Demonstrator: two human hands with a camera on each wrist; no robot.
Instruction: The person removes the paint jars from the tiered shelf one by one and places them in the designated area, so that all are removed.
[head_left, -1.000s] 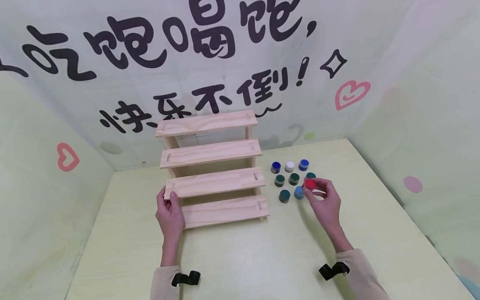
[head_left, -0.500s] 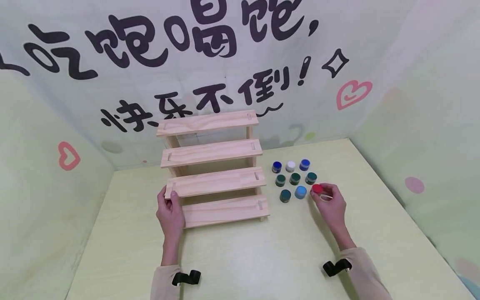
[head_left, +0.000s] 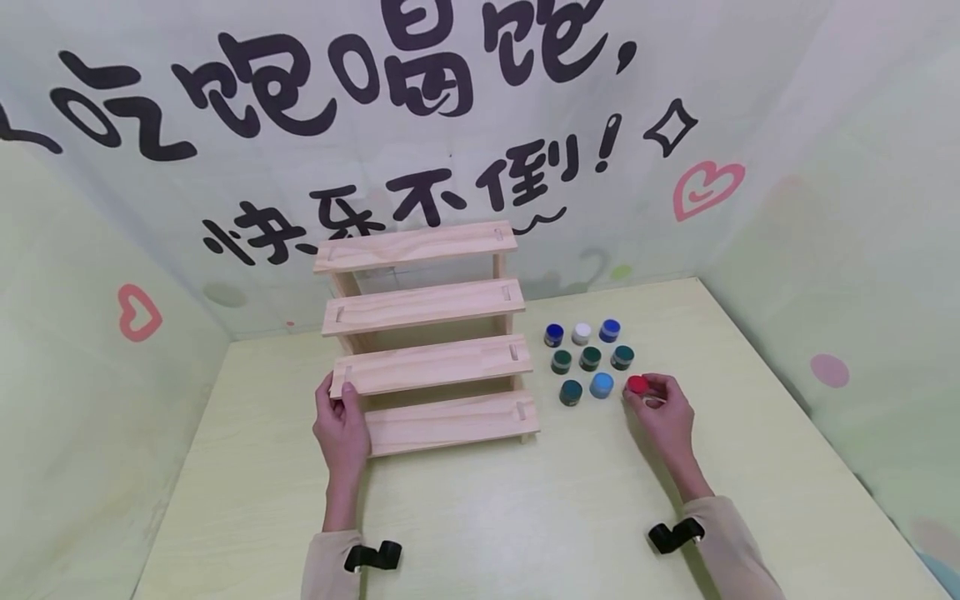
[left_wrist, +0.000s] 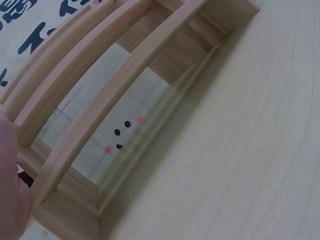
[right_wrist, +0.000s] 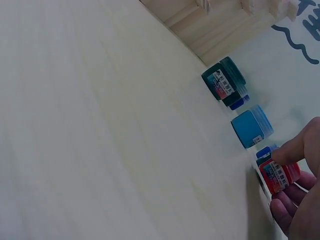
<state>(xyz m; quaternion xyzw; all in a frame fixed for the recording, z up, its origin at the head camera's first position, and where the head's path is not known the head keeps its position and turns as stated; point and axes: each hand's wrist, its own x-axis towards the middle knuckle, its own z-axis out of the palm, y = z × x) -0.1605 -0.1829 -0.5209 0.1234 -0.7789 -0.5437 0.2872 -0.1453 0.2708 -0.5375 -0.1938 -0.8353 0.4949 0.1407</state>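
My left hand [head_left: 341, 425] grips the left side of a stepped wooden rack [head_left: 431, 364], its thumb lying on a lower plank. Part of that hand shows at the edge of the left wrist view, beside the rack's planks [left_wrist: 107, 92]. Between thumb and fingers, my right hand [head_left: 667, 417] pinches a small paint jar with a red lid [head_left: 637, 384]. In the right wrist view the red jar [right_wrist: 277, 175] is low over the table; whether its base touches cannot be told. To its left stand a light blue jar [head_left: 602, 385] and a dark teal jar [head_left: 571, 392].
Behind the front row stand dark green jars [head_left: 590, 358], then a dark blue jar [head_left: 553, 335], a white jar [head_left: 581, 333] and a blue jar [head_left: 610, 330]. A printed cloth wall [head_left: 600, 233] closes off the back of the pale table [head_left: 480, 517].
The right hand has carried the red jar right and down, away from over the light blue jar to the end of the front row. The left hand keeps its hold on the rack.
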